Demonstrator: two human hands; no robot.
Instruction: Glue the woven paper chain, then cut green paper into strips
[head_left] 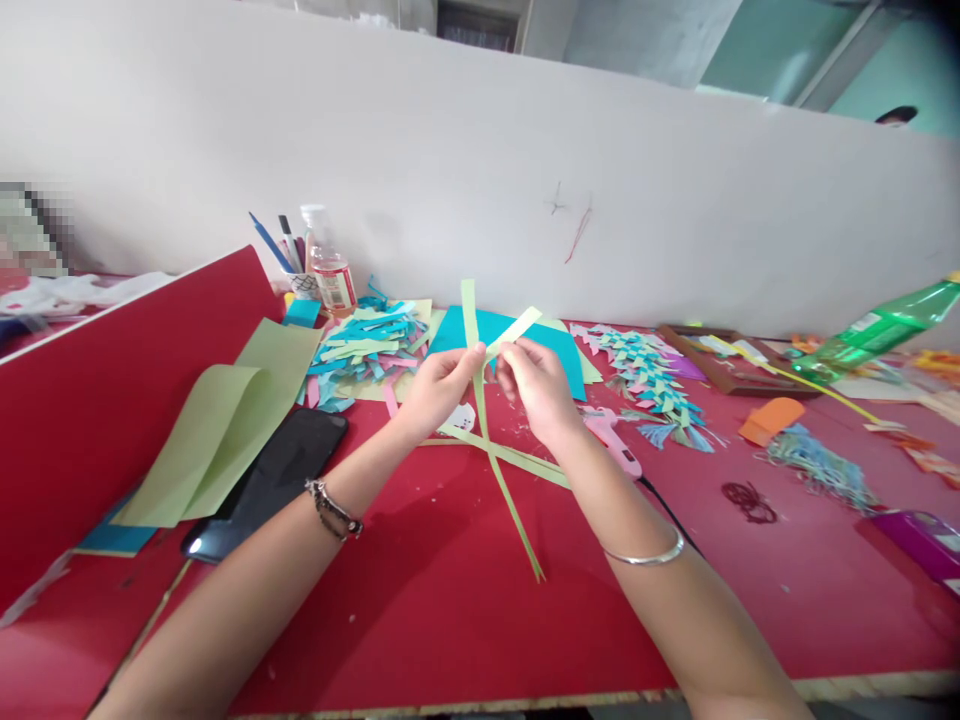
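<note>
Above the middle of the red table, my left hand (444,388) pinches a long pale green paper strip (484,410) that runs upright through the fingers and hangs below them. Close beside it, my right hand (538,385) pinches a shorter pale green paper strip (517,328), which slants up to the right. The two strips cross between my fingertips; whether they are looped together I cannot tell. More pale green strips (517,458) lie on the table beneath my hands. A pink glue gun (611,440) rests just right of my right wrist, partly hidden by the forearm.
Cut strips (367,340) in blue, green and pink are heaped behind my left hand. A black phone (277,480) and folded green paper (217,440) lie left. Woven paper pieces (637,365), a tilted green bottle (877,330) and dark red thread (748,502) are at right. A white partition (450,180) stands behind.
</note>
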